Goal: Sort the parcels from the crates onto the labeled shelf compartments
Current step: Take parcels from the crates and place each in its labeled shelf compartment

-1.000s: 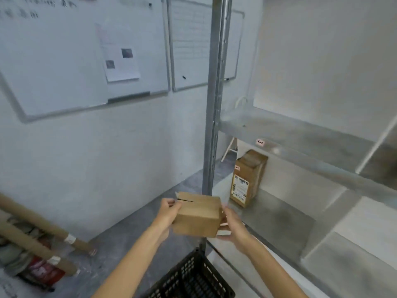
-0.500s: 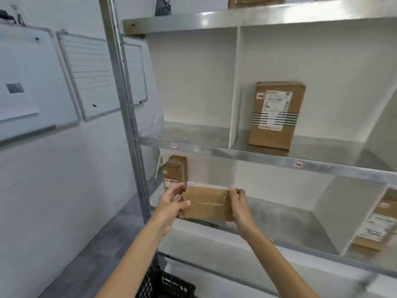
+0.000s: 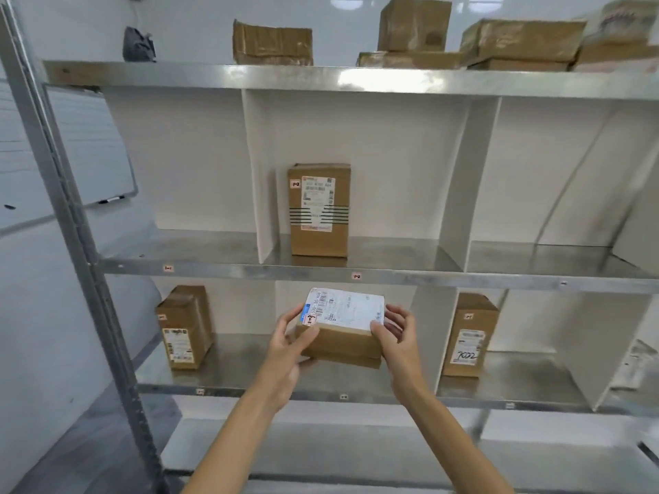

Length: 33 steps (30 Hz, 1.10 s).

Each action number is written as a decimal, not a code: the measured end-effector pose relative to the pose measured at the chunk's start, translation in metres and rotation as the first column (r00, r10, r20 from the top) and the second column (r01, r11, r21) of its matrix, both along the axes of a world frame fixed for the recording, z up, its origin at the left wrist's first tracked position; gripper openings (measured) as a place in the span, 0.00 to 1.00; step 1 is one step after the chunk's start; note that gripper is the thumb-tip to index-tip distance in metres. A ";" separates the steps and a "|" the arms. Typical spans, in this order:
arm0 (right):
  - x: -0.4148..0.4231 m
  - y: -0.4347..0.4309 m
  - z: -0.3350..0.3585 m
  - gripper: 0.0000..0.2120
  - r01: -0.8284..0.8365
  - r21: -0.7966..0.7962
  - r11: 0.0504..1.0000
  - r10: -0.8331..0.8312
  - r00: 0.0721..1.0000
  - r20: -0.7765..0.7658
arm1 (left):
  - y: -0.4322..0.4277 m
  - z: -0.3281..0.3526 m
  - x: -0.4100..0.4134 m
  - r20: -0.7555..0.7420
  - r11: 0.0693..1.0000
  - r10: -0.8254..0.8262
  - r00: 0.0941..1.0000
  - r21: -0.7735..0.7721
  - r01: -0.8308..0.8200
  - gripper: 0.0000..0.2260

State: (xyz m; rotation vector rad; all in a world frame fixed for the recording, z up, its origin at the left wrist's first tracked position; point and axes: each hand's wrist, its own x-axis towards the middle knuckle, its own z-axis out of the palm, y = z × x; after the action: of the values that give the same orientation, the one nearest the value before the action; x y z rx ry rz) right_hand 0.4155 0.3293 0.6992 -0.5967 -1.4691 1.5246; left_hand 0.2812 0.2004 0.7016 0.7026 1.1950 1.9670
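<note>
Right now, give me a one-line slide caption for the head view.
Left hand and right hand hold a labelled parcel before the lower middle shelf compartment.

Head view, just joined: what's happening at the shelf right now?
A person holds a small parcel in both hands, the left hand and right hand gripping its ends, label up, before the middle compartment of the lower shelf; it looks not yet set down. Other parcels stand upright: the striped box one shelf up, the lower-left box and the lower-right box.

Two hands (image 3: 285,351) (image 3: 401,338), one held parcel (image 3: 342,336), three upright parcels (image 3: 319,212) (image 3: 185,328) (image 3: 469,336), perhaps five top-shelf parcels (image 3: 272,42) (image 3: 413,24) (image 3: 406,60) (image 3: 520,39) (image 3: 620,33), blurred at right
</note>
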 end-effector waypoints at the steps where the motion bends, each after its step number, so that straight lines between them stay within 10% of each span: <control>1: 0.009 0.004 0.001 0.21 -0.018 0.005 1.000 0.018 0.999 -0.027 | 0.007 0.000 0.007 0.000 0.998 0.048 0.999 0.033 -0.048 0.23; 12: 0.067 0.024 0.009 0.32 -0.117 0.135 0.984 0.129 0.988 -0.082 | 0.040 0.010 0.052 -0.153 0.984 0.047 0.987 0.177 -0.019 0.23; 21: 0.074 0.017 0.000 0.27 -0.028 0.196 0.980 0.026 1.000 0.016 | 0.052 0.016 0.074 -0.158 1.000 0.028 0.987 0.010 -0.027 0.50; 27: 0.079 0.015 -0.006 0.32 -0.003 0.251 0.968 -0.037 0.988 0.153 | 0.062 0.017 0.080 -0.135 1.000 0.024 0.991 0.018 -0.021 0.20; 33: 0.081 0.005 -0.012 0.34 0.023 0.342 0.939 -0.118 0.958 0.260 | 0.068 0.014 0.078 -0.129 0.998 0.052 0.990 -0.039 -0.057 0.11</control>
State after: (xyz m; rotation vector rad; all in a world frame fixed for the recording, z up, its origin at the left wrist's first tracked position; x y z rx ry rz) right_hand 0.4966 0.3343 0.6870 -0.6665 -1.8522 1.1281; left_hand 0.3595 0.2681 0.7160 0.7910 1.3417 1.9598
